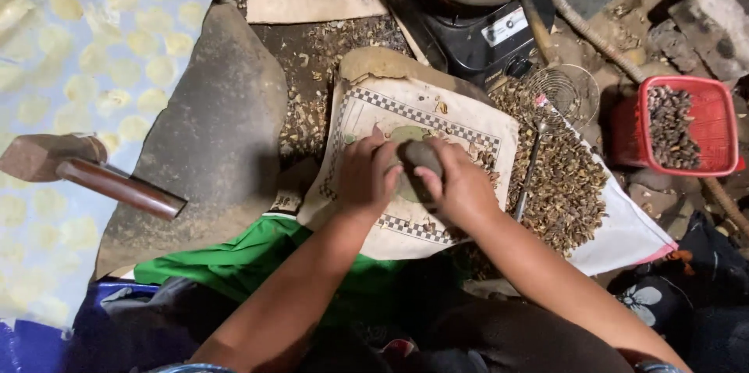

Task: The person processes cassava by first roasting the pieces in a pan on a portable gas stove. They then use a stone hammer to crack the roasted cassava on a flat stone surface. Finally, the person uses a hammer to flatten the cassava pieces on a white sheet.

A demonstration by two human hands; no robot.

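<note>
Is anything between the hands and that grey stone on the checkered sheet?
Nothing visible. The left hand and the right hand both already touch the grey stone, gripping it from either side above the checkered sheet.

Red basket (722, 127), checkered-border cloth (460, 119)

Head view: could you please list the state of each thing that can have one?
Stone: gripped by both hands.
Left hand: closed on stone.
Right hand: closed on stone.
Red basket: partly filled with dark seeds.
Mallet: lying unused.
Wire skimmer: lying on husks.
</note>
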